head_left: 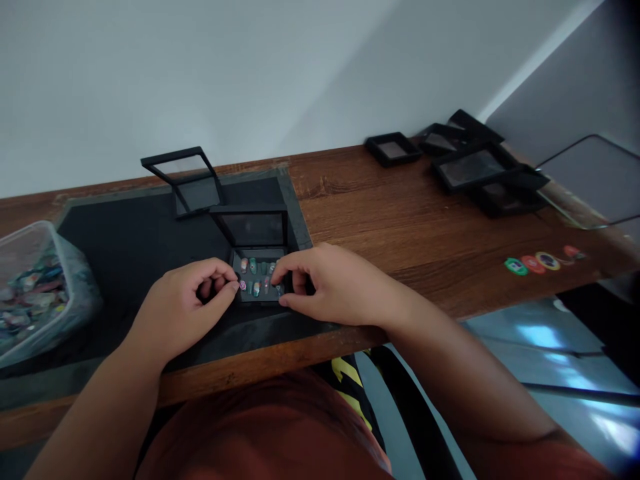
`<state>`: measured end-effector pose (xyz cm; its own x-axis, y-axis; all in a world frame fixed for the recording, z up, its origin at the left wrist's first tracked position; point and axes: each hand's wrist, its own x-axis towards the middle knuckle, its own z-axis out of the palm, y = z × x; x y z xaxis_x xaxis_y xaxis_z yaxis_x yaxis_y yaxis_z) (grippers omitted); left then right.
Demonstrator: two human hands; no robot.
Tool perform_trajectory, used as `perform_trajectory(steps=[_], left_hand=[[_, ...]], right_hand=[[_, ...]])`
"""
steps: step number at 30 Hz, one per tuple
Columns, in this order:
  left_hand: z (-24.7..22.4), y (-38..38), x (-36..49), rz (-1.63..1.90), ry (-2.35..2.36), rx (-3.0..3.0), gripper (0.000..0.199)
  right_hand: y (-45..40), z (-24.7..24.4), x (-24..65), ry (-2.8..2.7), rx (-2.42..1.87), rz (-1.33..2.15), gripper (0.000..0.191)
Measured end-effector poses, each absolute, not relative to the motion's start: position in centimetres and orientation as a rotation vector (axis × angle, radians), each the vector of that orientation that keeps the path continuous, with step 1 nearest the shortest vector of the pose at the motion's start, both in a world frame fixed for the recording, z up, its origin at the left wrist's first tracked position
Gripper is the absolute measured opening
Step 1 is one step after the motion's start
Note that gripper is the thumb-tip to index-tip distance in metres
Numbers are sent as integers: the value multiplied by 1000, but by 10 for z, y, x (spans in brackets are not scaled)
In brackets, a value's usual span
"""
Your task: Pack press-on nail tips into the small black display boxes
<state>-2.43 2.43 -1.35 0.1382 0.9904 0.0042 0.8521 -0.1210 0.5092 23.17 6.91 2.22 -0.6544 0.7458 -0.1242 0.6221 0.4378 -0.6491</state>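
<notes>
A small black display case [260, 304] lies open before me, its clear-windowed lid [255, 230] standing up at the back. Two rows of small colourful press-on nails [257, 288] rest on its dark insert. At the case's left edge, the thumb and forefinger of my left hand [187, 300] are closed together, close beside a pink nail [243, 285]. My right hand [330, 283] reaches over the right edge, with forefinger and thumb pinched around a nail [279, 291] at the lower right corner. Its other fingers are curled under and partly hidden.
Another open black case [197, 193] stands behind, on the dark mat [125, 233]. A clear plastic tub [75, 280] of small packets is at left. Several black cases [473, 167] lie piled at back right. Round coloured pieces [533, 265] sit near the wooden table's [360, 207] right end.
</notes>
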Motion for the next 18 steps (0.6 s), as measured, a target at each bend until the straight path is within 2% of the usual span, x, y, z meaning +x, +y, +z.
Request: perform_trajectory(steps=[18], left_hand=[[-13, 28, -26, 495, 1692, 2178, 28]], right_hand=[[73, 22, 232, -2485, -1243, 1047, 21]])
